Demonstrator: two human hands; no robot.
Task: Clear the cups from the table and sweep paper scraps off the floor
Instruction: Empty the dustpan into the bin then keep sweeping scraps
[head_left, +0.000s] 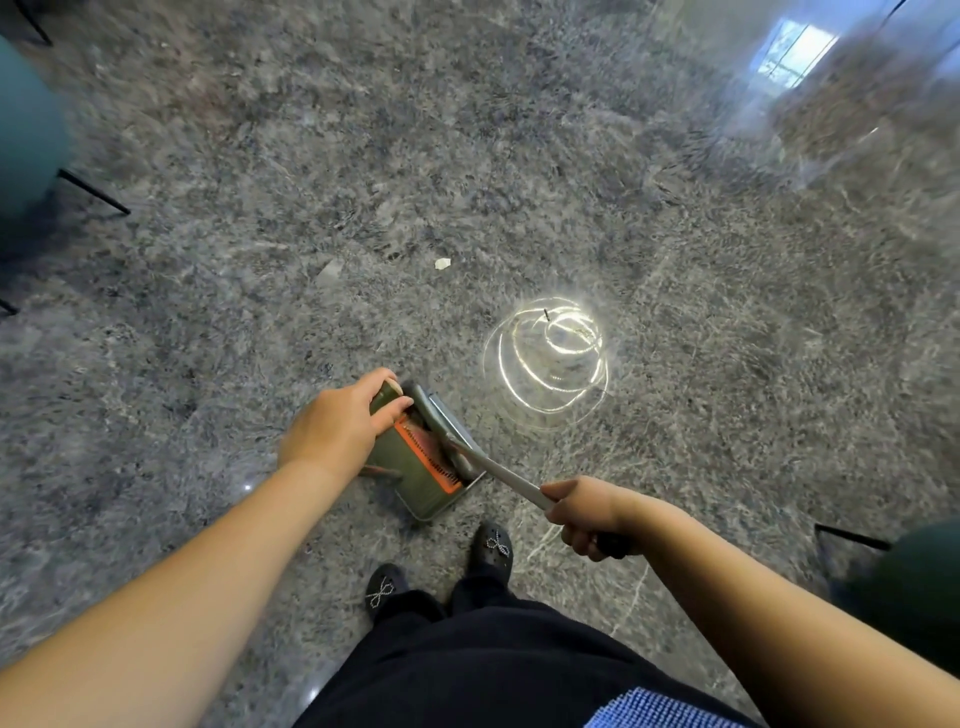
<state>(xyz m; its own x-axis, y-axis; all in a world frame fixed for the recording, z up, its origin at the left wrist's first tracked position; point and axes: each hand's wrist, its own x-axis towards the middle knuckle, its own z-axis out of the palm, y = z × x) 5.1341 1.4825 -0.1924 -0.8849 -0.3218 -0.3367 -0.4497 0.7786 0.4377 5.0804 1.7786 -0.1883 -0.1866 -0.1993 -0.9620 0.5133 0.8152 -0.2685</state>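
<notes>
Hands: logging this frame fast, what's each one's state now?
Left hand: grips the top handle of the olive-green plastic dustpan.
Right hand: grips the grey broom handle.

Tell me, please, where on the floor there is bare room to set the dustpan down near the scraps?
Bare floor lies beyond the white paper scrap and between it and the round light reflection. It is crowded nearer the feet, where the left hand holds the dustpan and the right hand grips the broom handle.
</notes>
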